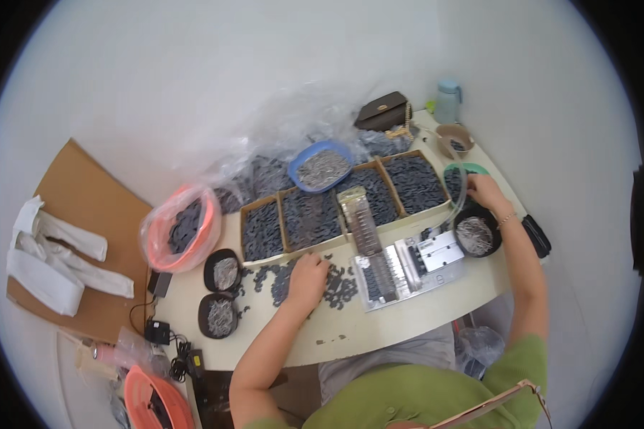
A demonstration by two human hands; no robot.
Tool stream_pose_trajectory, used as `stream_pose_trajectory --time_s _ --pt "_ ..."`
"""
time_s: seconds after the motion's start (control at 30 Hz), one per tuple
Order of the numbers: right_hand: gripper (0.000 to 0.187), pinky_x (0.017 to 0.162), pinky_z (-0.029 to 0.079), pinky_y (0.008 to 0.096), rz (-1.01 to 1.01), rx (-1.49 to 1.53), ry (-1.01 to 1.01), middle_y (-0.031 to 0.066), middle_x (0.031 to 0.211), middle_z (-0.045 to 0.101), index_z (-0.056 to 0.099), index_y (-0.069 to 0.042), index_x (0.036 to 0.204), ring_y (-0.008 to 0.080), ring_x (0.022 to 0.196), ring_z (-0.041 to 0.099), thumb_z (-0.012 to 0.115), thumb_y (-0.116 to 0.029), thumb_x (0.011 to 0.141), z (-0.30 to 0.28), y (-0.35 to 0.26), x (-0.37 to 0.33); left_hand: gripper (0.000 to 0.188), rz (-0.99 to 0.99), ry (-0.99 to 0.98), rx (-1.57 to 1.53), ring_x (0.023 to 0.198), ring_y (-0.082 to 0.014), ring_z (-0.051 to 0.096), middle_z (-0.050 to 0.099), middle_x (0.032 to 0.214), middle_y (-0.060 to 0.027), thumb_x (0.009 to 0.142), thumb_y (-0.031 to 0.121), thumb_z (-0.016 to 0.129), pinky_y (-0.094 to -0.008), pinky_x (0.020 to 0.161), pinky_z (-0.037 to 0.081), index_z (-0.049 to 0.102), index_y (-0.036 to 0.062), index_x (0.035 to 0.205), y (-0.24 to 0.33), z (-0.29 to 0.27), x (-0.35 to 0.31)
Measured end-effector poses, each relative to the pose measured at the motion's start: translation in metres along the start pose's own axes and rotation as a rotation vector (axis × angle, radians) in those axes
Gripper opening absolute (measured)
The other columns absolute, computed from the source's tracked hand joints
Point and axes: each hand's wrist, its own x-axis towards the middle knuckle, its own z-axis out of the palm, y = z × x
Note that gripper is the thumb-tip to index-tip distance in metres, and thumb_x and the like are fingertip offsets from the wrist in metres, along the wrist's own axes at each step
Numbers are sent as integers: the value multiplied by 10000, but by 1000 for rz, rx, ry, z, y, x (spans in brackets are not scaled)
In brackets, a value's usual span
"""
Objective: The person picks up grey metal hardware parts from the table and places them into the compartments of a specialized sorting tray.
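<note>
My left hand [309, 280] rests on the table with its fingers curled, beside loose small dark grey parts [342, 289]. Whatever it may hold is too small to make out. My right hand [488, 193] reaches to the green bowl [479, 168], which has dark parts in it, and its fingertips are drawn together at the bowl's edge. Below its wrist stands a black bowl [477, 234] of thin silvery pieces. Between my hands lies a metal fixture [411, 270] with rows of dark parts. A clear ribbed strip [361, 222] extends from it over the boxes.
Cardboard trays [290, 250] filled with dark parts line the back, a blue dish [292, 171] of metal pieces on their rim. Two black bowls [206, 272] and a pink basin [211, 236] stand left. A brown bowl [447, 132], bottle [448, 104] and handbag [381, 112] sit behind.
</note>
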Motion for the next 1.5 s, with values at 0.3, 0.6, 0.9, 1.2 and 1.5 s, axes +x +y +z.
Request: stream_pose_trajectory --time_s 0.3,0.6,0.9,1.2,1.5 --pt "175 743 532 338 58 137 1 139 880 705 667 -16 933 240 786 678 685 -59 764 -15 -3 6 185 -189 31 -113 785 -300 572 564 748 -105 739 159 728 -395 694 456 578 52 733 3 -4 -8" --pt "131 629 524 286 83 317 -143 97 772 689 661 17 914 153 695 658 658 -44 798 -23 0 3 157 -283 47 -333 673 -266 614 618 706 -101 754 100 728 -362 603 485 590 27 774 19 -23 -4" --pt "170 611 492 242 56 639 -141 63 754 655 640 10 1004 101 678 610 584 -23 848 -52 -72 -38 84 -118 109 -531 704 -257 613 594 801 -120 778 3 671 -338 595 483 610 18 833 42 -9 11" --pt "126 642 500 342 -637 501 -167 100 798 634 636 -30 920 259 701 624 647 -82 805 0 -202 -64 318 260 -17 96 958 -270 599 613 1021 -161 676 70 593 -321 722 544 619 -51 969 66 21 10" --pt "78 657 507 371 -772 62 54 94 750 568 572 -43 763 274 741 607 595 -110 730 58 -244 -75 328 145 115 -47 1068 -325 595 635 1100 -175 718 16 632 -397 897 496 621 -25 1043 58 -5 -16"
